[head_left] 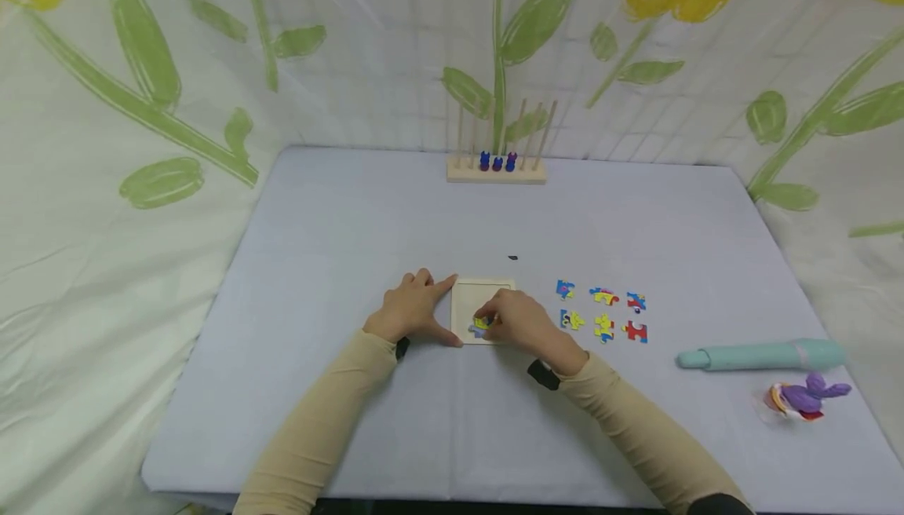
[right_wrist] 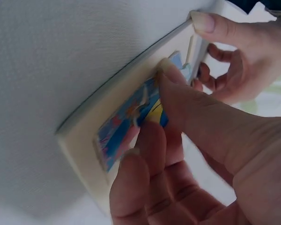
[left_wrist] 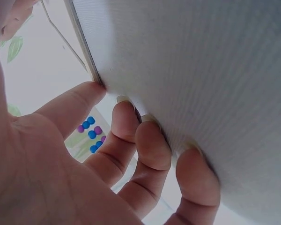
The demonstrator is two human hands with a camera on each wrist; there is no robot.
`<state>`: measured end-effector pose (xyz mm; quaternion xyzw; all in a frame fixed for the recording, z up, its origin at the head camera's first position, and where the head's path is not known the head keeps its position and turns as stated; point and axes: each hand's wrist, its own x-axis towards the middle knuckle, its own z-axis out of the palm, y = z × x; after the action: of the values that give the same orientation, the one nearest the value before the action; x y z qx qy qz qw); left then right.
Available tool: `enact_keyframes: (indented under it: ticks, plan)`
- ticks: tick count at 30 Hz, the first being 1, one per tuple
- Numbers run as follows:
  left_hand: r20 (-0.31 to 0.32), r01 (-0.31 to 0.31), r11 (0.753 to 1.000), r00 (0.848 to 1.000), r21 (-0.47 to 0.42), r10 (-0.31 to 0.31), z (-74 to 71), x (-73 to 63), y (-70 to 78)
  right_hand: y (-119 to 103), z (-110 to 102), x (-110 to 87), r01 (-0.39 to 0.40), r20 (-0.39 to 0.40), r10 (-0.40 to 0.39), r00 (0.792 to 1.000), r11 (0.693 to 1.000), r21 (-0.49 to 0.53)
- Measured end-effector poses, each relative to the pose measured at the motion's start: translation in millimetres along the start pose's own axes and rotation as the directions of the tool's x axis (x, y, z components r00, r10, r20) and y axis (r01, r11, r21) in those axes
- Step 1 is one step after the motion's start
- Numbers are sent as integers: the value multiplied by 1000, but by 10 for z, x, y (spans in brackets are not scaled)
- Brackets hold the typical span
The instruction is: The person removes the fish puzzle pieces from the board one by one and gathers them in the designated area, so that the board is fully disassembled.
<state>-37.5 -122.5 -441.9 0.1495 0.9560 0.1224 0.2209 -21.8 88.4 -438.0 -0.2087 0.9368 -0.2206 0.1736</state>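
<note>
A shallow wooden puzzle tray lies on the table, with its left side toward my left hand. That hand's thumb and forefinger are spread along this side, their tips at its two corners. The other fingertips rest on the tablecloth in the left wrist view. My right hand is over the tray and pinches a blue and yellow puzzle piece between thumb and fingers. Beneath it, colourful puzzle pieces lie along the near edge inside the frame, partly hidden by my fingers.
Several loose puzzle pieces lie in two rows right of the tray. Farther right are a pale green cylinder and a purple figure. A wooden peg stand with beads stands at the back. A small dark bit lies beyond the tray.
</note>
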Motion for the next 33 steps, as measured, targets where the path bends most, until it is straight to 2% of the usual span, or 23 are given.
enact_keyframes:
  ticks: [7,12,15,17,20,25,30,33]
  plan:
    - [-5,-10,1000,1000,3,10,2,-11,9,136,25,-56,76,-25,-75,997,996,49]
    - [-5,-4,1000,1000,4,4,-9,-11,15,222,-9,-59,143,-46,-137,990,975,171]
    - [7,-3,1000,1000,12,3,0,-1,25,304,-91,-112,140,-50,-132,990,962,234]
    - [13,-7,1000,1000,15,7,7,9,31,397,-208,-197,106,-45,-98,994,959,262]
    - [15,-5,1000,1000,8,5,7,19,32,619,-441,-390,14,-23,-8,1000,960,281]
    - [11,10,1000,1000,-4,-9,-1,25,4,1064,-704,-802,-124,37,118,992,958,260]
    - [10,1,1000,1000,-17,-1,-11,19,-7,1320,-674,-1103,-209,136,178,975,941,266]
    - [11,-1,1000,1000,-24,2,-24,7,6,1369,-586,-1162,-239,133,209,969,934,268]
